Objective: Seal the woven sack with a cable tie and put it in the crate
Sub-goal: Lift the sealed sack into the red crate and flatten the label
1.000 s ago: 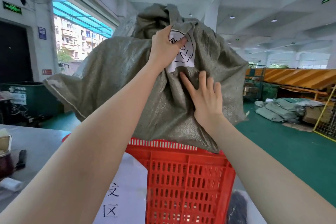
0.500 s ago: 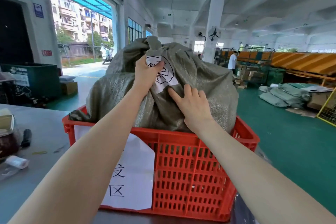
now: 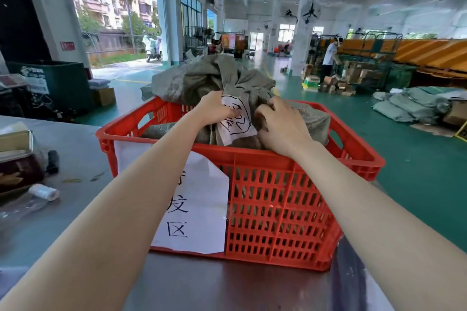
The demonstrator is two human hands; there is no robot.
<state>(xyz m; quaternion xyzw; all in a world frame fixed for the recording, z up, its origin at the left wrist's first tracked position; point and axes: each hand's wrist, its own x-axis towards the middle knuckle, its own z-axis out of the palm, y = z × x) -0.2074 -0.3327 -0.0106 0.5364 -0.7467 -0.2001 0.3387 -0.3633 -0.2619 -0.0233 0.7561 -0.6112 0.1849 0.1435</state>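
The grey-green woven sack [image 3: 192, 81] lies inside the red plastic crate [image 3: 278, 199], its bunched top sticking up above the rim. A white handwritten label [image 3: 238, 121] hangs on the sack's front. My left hand [image 3: 214, 108] grips the sack fabric at the label's left edge. My right hand [image 3: 280, 126] presses on the sack to the right of the label, fingers curled into the fabric. No cable tie is visible; the sack's neck is hidden in the folds.
The crate stands on a grey table [image 3: 75, 149] and carries a white paper sign [image 3: 197, 204] on its front. A tape roll [image 3: 44, 192], boxes and a dark object lie at the table's left. A person [image 3: 329, 60] works far back right near stacked sacks [image 3: 409, 103].
The sack has dropped from above the crate down into it. Both hands followed it down, and my right hand went from flat fingers to curled ones.
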